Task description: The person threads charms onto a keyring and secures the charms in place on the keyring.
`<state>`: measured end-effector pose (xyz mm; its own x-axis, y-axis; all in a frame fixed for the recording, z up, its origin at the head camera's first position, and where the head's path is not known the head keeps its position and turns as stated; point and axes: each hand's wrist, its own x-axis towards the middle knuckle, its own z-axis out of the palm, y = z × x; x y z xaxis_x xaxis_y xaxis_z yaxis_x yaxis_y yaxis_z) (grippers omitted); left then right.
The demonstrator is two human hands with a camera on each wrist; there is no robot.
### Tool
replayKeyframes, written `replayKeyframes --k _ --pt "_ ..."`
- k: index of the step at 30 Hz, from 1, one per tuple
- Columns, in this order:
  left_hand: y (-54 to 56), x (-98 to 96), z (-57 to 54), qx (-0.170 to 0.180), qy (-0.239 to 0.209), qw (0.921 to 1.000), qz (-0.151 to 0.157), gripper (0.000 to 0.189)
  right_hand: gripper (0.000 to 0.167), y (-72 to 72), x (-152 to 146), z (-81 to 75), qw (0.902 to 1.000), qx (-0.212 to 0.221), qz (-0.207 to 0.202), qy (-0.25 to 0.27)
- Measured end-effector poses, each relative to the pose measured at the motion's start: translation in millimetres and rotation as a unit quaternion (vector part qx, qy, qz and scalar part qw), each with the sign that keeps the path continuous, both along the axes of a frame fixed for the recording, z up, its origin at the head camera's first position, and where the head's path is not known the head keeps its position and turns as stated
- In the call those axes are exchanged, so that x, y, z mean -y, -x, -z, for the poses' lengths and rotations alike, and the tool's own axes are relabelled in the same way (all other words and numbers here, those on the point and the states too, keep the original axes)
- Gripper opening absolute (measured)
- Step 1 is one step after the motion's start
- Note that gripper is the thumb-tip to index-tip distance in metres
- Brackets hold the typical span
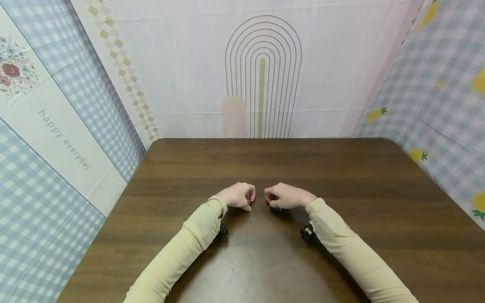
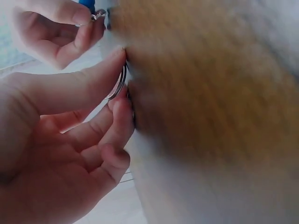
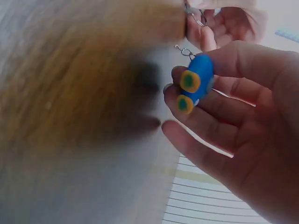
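Left grip and right grip face inward, pinching ring and blue charm.

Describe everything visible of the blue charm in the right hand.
The blue charm is small, rounded and smooth-looking, perhaps plastic or rubber. Two orange-yellow knobs with green centres sit along one side, a speck of white by the lower one. Short silvery metal links lead off its upper end in the right wrist view, where it lies tilted. The right hand holds it between thumb and fingers over the table. The head view shows only a bit of blue.
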<state>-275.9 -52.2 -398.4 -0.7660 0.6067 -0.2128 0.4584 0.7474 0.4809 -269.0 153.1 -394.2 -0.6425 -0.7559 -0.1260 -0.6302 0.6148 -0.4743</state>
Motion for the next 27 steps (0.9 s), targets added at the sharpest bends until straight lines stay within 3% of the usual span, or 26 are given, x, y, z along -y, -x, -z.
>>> replayKeyframes --k 4,7,11,14,18,22,25,27 --pt "-1.0 1.2 -1.5 0.011 -0.002 0.9999 -0.009 0.021 0.011 0.6 -2.0 0.5 0.999 0.014 0.015 0.04" --pt "-1.2 2.1 -3.4 0.044 -0.021 0.9987 -0.017 0.015 0.009 -0.1 -2.1 -1.6 0.9972 0.014 0.032 0.066" --pt "0.1 2.4 -7.7 0.103 -0.096 0.9894 -0.036 0.009 0.005 -2.0 -0.5 -10.1 0.9931 -0.019 0.047 0.105" --pt "1.6 1.6 -13.2 0.141 -0.177 0.9725 -0.055 0.015 0.006 -4.2 0.9 -19.2 0.9872 -0.041 0.068 0.138" --pt "2.2 0.1 -21.8 0.157 -0.282 0.9437 -0.074 0.022 0.008 -9.0 2.1 -33.1 0.975 -0.068 0.114 0.178" --pt "1.4 -1.1 -29.9 0.134 -0.358 0.9197 -0.089 0.023 0.008 -14.1 2.6 -46.3 0.9603 -0.09 0.15 0.217" --pt "0.0 -1.2 -35.9 0.098 -0.395 0.907 -0.108 0.021 0.007 -17.1 2.3 -53.5 0.9516 -0.091 0.167 0.241" --pt "-1.4 -0.8 -39.6 0.084 -0.423 0.8936 -0.122 0.02 0.007 -19.2 1.6 -56.8 0.9459 -0.086 0.181 0.256"
